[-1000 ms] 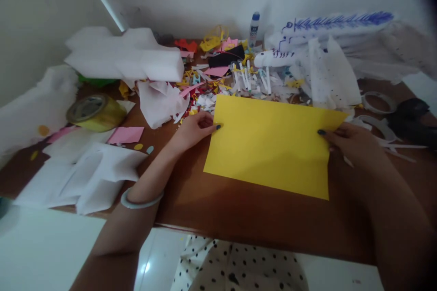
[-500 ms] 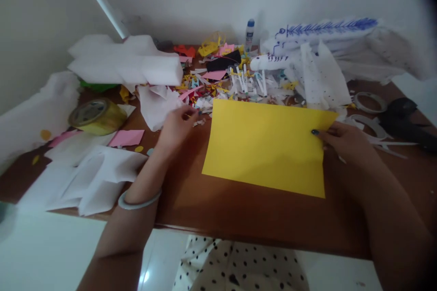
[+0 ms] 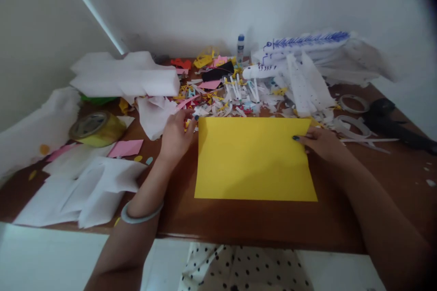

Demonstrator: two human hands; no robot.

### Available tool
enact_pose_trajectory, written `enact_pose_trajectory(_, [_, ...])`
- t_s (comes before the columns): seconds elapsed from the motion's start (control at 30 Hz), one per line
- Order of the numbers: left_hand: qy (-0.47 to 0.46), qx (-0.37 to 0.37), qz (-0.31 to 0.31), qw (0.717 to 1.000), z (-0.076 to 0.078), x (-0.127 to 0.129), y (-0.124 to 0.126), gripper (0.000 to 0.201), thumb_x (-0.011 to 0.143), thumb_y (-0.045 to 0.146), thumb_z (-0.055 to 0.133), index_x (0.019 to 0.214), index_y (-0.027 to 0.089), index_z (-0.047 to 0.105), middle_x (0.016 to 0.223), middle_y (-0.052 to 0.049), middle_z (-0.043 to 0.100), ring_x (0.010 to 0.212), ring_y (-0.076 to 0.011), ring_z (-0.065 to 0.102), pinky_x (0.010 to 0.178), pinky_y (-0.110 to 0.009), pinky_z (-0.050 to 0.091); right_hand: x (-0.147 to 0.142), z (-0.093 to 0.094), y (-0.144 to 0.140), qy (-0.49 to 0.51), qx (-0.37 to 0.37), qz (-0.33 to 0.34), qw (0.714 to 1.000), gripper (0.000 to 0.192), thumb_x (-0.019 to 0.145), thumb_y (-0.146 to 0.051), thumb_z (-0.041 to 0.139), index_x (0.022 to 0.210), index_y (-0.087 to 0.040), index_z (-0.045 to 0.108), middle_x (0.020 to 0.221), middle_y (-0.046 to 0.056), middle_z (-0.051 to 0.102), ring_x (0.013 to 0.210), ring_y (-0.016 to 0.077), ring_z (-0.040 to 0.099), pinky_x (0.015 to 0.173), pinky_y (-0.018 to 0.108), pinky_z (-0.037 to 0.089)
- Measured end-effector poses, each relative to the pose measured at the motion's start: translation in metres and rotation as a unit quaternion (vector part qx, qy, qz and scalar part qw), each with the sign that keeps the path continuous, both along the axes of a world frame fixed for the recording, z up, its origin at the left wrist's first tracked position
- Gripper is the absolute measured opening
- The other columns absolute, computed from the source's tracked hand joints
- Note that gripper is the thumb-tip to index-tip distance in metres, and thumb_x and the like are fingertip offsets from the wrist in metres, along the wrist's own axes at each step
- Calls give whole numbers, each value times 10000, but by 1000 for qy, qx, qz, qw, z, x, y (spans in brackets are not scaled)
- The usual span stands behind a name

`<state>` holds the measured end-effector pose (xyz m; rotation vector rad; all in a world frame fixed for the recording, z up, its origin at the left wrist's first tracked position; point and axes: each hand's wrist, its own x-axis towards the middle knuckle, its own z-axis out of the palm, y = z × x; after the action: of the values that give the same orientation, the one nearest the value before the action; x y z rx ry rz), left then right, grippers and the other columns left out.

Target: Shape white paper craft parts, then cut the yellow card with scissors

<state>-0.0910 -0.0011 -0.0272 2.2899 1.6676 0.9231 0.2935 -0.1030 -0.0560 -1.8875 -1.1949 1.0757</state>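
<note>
A sheet of yellow paper (image 3: 252, 163) lies low over the near part of the brown table, its long side running left to right. At its upper right edge my right hand (image 3: 316, 142) pinches it, thumb on top and fingers underneath. My left hand (image 3: 177, 134) is just left of the sheet's upper left corner, fingers apart, with the thumb close to the edge; whether it touches the paper I cannot tell. A pale bangle circles my left wrist. Behind the sheet spreads a heap of cut paper scraps (image 3: 218, 104).
A roll of yellow tape (image 3: 97, 128) and folded white sheets (image 3: 99, 186) lie left. White foam pieces (image 3: 126, 77) sit behind them. A glue bottle (image 3: 241, 49) stands by the wall. Tape rings (image 3: 353, 103) and a black tool (image 3: 392, 122), possibly a glue gun, lie right.
The yellow sheet has come left and straightened, its near edge now level. My left hand has opened its fingers and sits closer to the sheet. My right hand keeps its pinch.
</note>
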Motion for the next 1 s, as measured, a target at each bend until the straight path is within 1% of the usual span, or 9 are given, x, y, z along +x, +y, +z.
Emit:
enact_pose_trajectory(0.13, [-110,-149,-43,982,-10,5,3,348,851,417,545,1132,216,588,987,-53,686,846,-193,618,756,-307,483,2,-3,3,16,16,38,999,303,722,-366,668,983,-213,690,948,44,737,743,184,661,519,238,521])
enact_pose_trajectory(0.23, [-228,-239,-95,939,-17,3,10,383,807,455,581,1067,174,587,980,-66,691,904,-202,634,791,-303,487,3,-4,3,23,20,35,999,321,728,-370,667,1019,-233,689,991,38,737,821,216,680,540,261,542])
enact_pose_trajectory(0.3, [-244,-264,-114,926,-19,2,12,375,770,465,620,998,168,602,944,-60,691,918,-208,630,810,-305,479,3,-3,3,28,22,29,999,328,733,-374,665,1027,-233,691,994,42,738,856,229,682,561,275,552])
enact_pose_trajectory(0.43, [-196,-256,-88,943,-15,0,11,324,741,481,634,829,171,598,789,-31,651,789,-197,592,690,-278,454,0,1,2,13,45,31,998,365,749,-418,638,1052,-216,676,1004,51,731,791,204,669,478,229,490])
enact_pose_trajectory(0.53, [-144,-229,-69,960,-9,-2,10,267,754,450,599,779,185,586,710,-5,612,690,-172,543,639,-266,416,1,2,2,-25,54,30,998,339,748,-444,619,988,-210,675,983,44,729,732,185,653,423,208,436])
enact_pose_trajectory(0.63, [-68,-227,-92,967,-5,-6,12,229,753,418,577,746,190,591,701,0,615,682,-173,529,657,-270,403,4,2,3,-52,63,49,995,260,729,-424,632,869,-209,678,909,34,729,743,193,666,538,257,516])
enact_pose_trajectory(0.73, [-31,-234,-115,965,-5,-8,14,239,764,424,558,786,192,613,759,-6,647,725,-187,551,686,-273,399,5,3,3,-57,63,63,994,192,718,-383,641,816,-221,673,902,25,730,801,205,686,671,303,551])
enact_pose_trajectory(0.87, [-2,-223,-107,969,-5,-8,13,261,773,444,540,827,202,620,796,-20,674,724,-197,571,684,-275,399,4,8,0,-105,49,64,991,199,738,-386,625,839,-219,666,886,26,734,674,187,681,658,309,534])
enact_pose_trajectory(1.0, [18,-220,-110,969,-4,-5,9,261,789,451,517,821,208,606,796,-27,667,732,-206,569,689,-289,402,7,11,-4,-236,65,28,969,190,810,-372,543,871,-230,653,744,-2,720,576,174,648,671,324,487])
